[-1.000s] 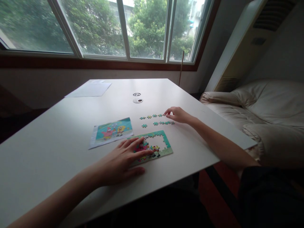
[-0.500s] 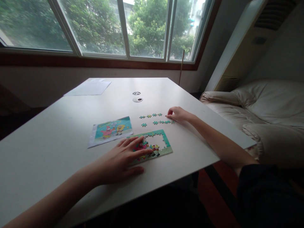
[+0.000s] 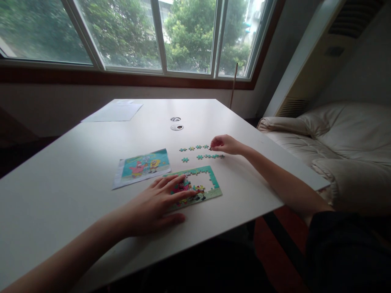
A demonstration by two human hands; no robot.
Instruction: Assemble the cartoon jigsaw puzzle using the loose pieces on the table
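Leftmost, toward the far edge of the white worktop (image 3: 70, 179), lies a pale sheet of paper (image 3: 111, 114). Nearer the person, a printed picture (image 3: 145, 166) of a pink starfish and a yellow square character rests flat, its right end close to the puzzle. Just beside it comes the left hand (image 3: 155, 203), palm down with fingers spread, its grip open and grasping nothing; the fingers lie across the left part of the jigsaw puzzle (image 3: 216, 192), covering some of it, while the thumb rests outside its near edge.

The puzzle's joined border in teal and green surrounds a pale, unfilled gap, jagged along its sides, with coloured pieces fitted at the left and bottom of it. Beyond the puzzle, loose pieces (image 3: 200, 157) lie in two rough rows, some of the nearer ones touching or almost so. Farther back, two round discs (image 3: 177, 127) sit one behind the other.

At the right end of the farther row is the right hand (image 3: 226, 145), its grip closed, thumb and fingers pinching a small piece (image 3: 210, 149) at their tips, low over the worktop; whether that piece touches the surface cannot be told. Rightmost stands a cream sofa (image 3: 345, 138).
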